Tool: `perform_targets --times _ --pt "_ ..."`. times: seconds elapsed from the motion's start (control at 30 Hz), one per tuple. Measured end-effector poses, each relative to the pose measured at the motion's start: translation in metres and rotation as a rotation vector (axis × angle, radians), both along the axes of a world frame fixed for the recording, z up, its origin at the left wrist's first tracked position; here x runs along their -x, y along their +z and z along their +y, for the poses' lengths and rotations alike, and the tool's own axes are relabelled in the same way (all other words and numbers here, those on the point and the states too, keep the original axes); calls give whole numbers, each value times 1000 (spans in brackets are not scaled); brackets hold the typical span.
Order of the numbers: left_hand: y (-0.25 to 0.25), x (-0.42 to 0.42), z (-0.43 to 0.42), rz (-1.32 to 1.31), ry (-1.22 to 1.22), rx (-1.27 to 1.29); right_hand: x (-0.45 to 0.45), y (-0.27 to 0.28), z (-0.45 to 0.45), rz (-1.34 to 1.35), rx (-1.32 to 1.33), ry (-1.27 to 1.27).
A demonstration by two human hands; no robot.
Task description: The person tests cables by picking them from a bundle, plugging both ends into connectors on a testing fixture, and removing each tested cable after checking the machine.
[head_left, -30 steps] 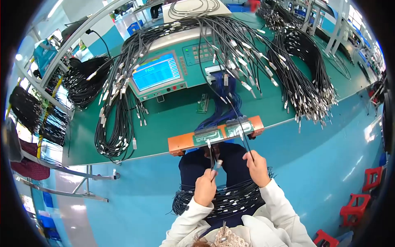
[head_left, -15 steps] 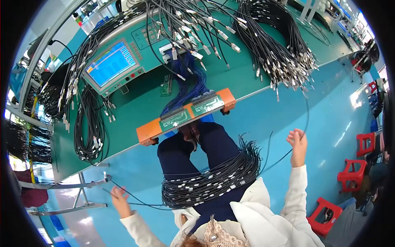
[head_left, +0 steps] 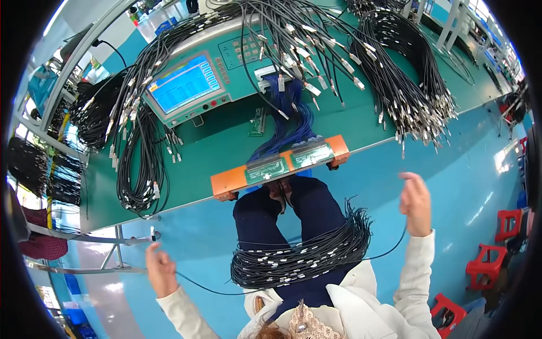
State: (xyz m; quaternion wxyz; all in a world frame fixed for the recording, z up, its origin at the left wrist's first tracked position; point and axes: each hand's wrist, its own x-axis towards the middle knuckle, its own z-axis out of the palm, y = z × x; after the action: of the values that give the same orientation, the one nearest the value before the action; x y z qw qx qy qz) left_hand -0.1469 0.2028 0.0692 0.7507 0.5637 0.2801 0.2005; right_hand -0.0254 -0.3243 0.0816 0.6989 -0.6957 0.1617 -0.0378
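A thick bundle of black cables with white tags lies across the lap. From its left side a single black cable runs to my left hand, which is raised out to the side with its fingers curled around the cable. From the bundle's right end another stretch of black cable sags and rises to my right hand. Its fingers are bent around the cable at the palm, with the index finger pointing left. The cable tips at both hands are hidden or too blurred to make out.
An orange fixture with green circuit boards sits along the table edge. Behind it stands a tester with a lit screen. Looped cable bundles lie on the green table. Red stools stand at right.
The view has shifted, moving the table rightward in the picture. The cable at my right hand no longer swings up past the fingers. My right hand's fingers have closed more.
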Motion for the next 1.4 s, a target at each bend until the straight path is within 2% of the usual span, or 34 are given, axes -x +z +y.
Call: perform_targets --times 0.03,0.1,0.17,0.2,0.27,0.33,0.43,0.47,0.53,0.57,0.67,0.87,1.0,1.07,1.1,1.23,1.27,1.33,1.4 --pt "3 -14 -20 77 -166 -137 -6 1 17 72 23 102" --pt "3 -41 -68 68 -426 -130 -16 -9 55 91 -42 219" --pt "13 -66 -123 42 -587 76 -27 -20 85 121 -309 311" --pt "13 -75 -144 34 -633 243 -32 -23 97 149 -369 351" --pt "-7 -92 -167 -7 -761 418 -42 -33 114 157 -431 340" --pt "-23 -106 -190 -29 -757 356 -49 -41 126 178 -432 295" --pt "-22 -121 -204 16 -727 345 -50 -60 138 -42 34 193" --pt "-23 -124 -206 22 -725 349 -50 -62 141 -35 35 194" --pt "-25 -129 -208 67 -774 316 -52 -66 146 -193 376 102" --pt "-30 -131 -209 73 -775 269 -53 -67 147 -188 375 103" --pt "-38 -137 -209 101 -712 294 -54 -67 149 -285 603 64" --pt "-37 -139 -209 81 -676 455 -58 -69 152 -280 612 55" --pt "-49 -139 -214 59 -622 339 -59 -73 154 -273 578 70" --pt "-48 -141 -217 81 -558 195 -59 -67 156 -173 482 104" --pt "-50 -140 -217 84 -549 185 -59 -65 154 -63 389 147" --pt "-44 -142 -218 107 -519 156 -64 -64 149 71 67 221" --pt "-46 -142 -218 106 -508 154 -66 -63 150 70 65 232" --pt "-52 -145 -219 83 -442 114 -68 -61 150 113 -123 225" --pt "-57 -146 -218 78 -413 141 -69 -59 152 116 -129 228"
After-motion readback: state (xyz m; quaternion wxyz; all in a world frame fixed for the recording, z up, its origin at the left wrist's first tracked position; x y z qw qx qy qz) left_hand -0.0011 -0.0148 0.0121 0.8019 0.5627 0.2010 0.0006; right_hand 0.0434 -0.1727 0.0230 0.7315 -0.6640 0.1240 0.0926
